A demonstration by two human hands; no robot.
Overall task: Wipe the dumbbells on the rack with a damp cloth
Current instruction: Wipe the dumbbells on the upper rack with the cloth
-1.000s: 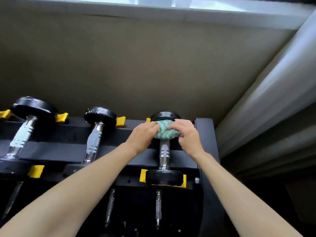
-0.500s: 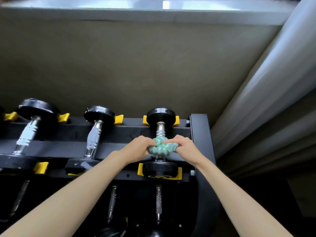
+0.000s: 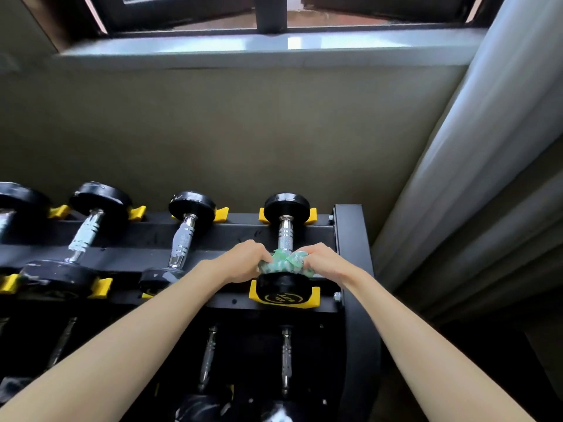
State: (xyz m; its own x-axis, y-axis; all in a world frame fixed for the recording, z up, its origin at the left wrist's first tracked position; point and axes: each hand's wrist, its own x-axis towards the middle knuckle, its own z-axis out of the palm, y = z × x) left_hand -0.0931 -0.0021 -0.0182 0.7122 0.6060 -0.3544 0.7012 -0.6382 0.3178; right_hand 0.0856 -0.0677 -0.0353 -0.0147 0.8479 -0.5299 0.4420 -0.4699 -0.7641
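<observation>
Black steel makes up the rack [image 3: 349, 239] that fills the lower half of the view, its right upright standing close to a pale curtain [image 3: 487, 153]. Nearest, on the lower tier, two chrome handles [image 3: 285, 360] of further weights show in shadow between the forearms.

Above them, at the front right corner of the upper tier, a yellow cradle [image 3: 253, 295] holds the near head of the rightmost dumbbell [image 3: 286, 207]. Both hands meet just behind that head. The left hand [image 3: 243, 263] grasps the left side of a bunched green-and-white cloth [image 3: 281, 264], and the right hand [image 3: 326, 263] grasps its right side, fingers of each curled down into the fabric. The cloth sits wrapped around the near end of this dumbbell's chrome handle, touching the top of the near head. The rest of the handle runs bare to the far head, which rests between two yellow supports at the rack's back right corner.

Along the same tier toward the left edge lie a second dumbbell [image 3: 182, 239], a third dumbbell [image 3: 85, 229] and part of a fourth dumbbell [image 3: 15, 199], all with black heads and chrome handles, each pointing front to back.

Behind the rack rises a plain beige wall [image 3: 243, 132]. At its top runs a glossy grey window sill [image 3: 274, 45] under a dark-framed window [image 3: 271, 13].
</observation>
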